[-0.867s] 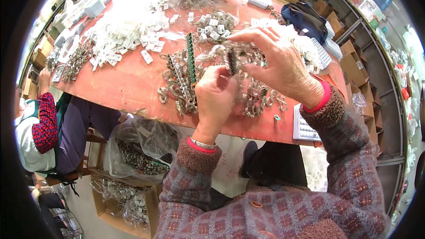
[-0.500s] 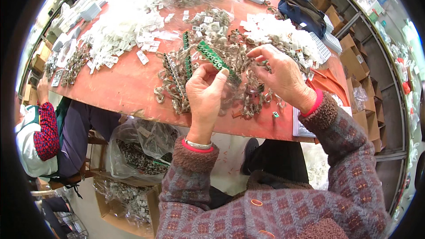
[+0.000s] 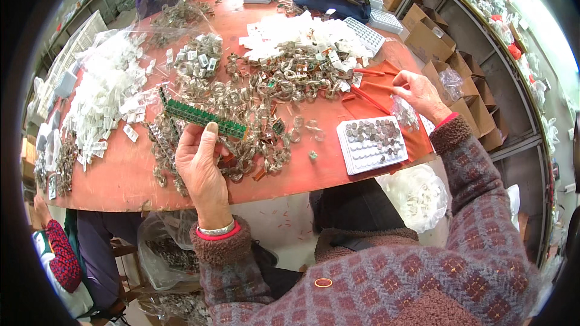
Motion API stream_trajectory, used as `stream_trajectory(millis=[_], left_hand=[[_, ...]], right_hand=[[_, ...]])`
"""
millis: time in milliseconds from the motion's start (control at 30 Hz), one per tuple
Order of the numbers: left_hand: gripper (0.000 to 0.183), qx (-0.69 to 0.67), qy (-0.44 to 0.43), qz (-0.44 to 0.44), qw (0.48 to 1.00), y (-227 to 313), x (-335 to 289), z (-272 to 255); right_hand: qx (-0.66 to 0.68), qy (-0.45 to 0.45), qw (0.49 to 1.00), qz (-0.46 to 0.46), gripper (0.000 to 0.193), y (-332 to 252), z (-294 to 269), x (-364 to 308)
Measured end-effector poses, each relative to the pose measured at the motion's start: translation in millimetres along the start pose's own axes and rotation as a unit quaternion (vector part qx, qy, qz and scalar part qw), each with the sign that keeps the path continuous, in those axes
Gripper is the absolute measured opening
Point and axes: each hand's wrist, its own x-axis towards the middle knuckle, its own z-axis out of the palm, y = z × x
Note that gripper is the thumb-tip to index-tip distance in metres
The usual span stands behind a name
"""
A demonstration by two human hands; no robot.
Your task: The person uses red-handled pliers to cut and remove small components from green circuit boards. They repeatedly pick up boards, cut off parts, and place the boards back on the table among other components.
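Observation:
A green circuit-board strip [image 3: 204, 118] is pinched between the thumb and fingers of my left hand [image 3: 203, 166], held up slantwise over the heap of coiled clear ribbon parts [image 3: 260, 99]. Over on the right, my right hand [image 3: 423, 95] is apart from it, fingers loosely bent with a gap between thumb and forefinger. Just left of those fingertips lie red-handled pliers [image 3: 371, 100] on an orange cloth. Whether a fingertip touches a handle is hard to make out. Near my right forearm is a white tray [image 3: 356, 166] bearing many small round metallic pieces.
White plastic pieces [image 3: 106, 93] are heaped on the left, more [image 3: 302, 33] behind the coils. A dark blue bag [image 3: 332, 0] and white trays [image 3: 365, 35] stand at the back right. Cardboard boxes [image 3: 429, 36] line the right side. Another person's hand [image 3: 42, 210] rests at the left table edge.
My right hand has left the area beside the strip and moved right toward the pliers. My left hand still holds the strip. The view has swung right, showing the whole tray.

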Motion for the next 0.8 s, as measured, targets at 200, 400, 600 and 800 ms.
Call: stream_trajectory(millis=[200, 400, 600, 800], left_hand=[[0.011, 0.016, 0.002, 0.01, 1.0, -3, 0, 5], [0.017, 0.028, 0.004, 0.002, 1.0, -3, -1, 7], [0.014, -0.008, 0.004, -0.031, 0.999, -3, 0, 3], [0.007, -0.017, -0.005, -0.016, 1.0, 1, -1, 4]], right_hand=[[0.079, -0.099, 0.992, -0.026, 0.022, -5, 11, -9], [0.03, -0.11, 0.991, -0.066, 0.022, -25, 20, 4], [0.006, 0.044, 0.979, -0.198, 0.017, -31, 38, 11], [0.061, 0.276, 0.953, -0.112, 0.014, -59, 18, -2]])
